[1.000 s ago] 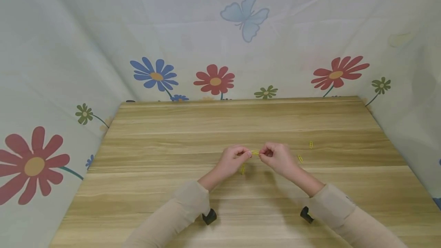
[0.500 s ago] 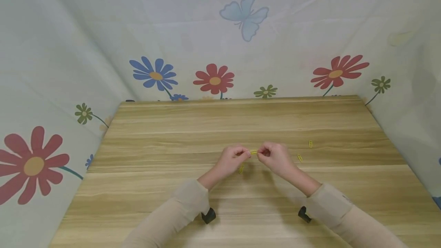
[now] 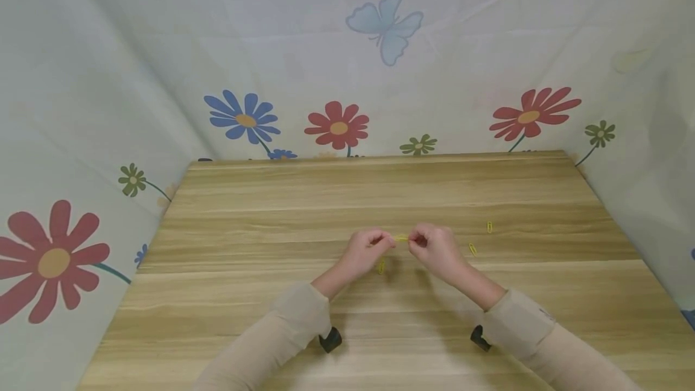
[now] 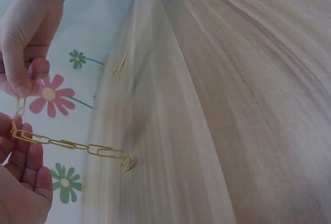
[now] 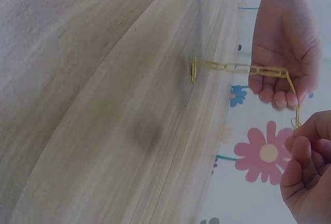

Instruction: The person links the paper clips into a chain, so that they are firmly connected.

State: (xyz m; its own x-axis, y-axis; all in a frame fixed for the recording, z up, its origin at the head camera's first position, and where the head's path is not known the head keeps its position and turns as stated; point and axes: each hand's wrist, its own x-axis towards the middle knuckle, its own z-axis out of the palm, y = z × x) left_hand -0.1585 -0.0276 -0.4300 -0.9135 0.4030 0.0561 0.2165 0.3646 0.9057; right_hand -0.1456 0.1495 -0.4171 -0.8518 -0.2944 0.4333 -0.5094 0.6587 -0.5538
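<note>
My left hand (image 3: 359, 256) and right hand (image 3: 438, 251) face each other over the middle of the wooden table. A chain of linked yellow paper clips (image 4: 62, 143) hangs down from the left fingers, and its lowest clips (image 4: 125, 163) reach the tabletop. The left thumb and fingertips hold the chain's upper end. Between the two hands stretches a yellow paper clip (image 3: 402, 238), its far end pinched by the right thumb and index finger. Whether that clip is hooked fully into the chain is too small to tell. Fingertips hide part of it.
Two loose yellow paper clips (image 3: 490, 227) lie on the table (image 3: 271, 198) to the right of the right hand. Black camera mounts (image 3: 330, 340) stick out under both sleeves. A flower-printed curtain (image 3: 293, 35) surrounds the table's back and sides.
Both hands stay almost in place. The fingertips drew slightly closer, then parted a little, and the clip between them has shifted slightly. The hanging chain sways a little.
</note>
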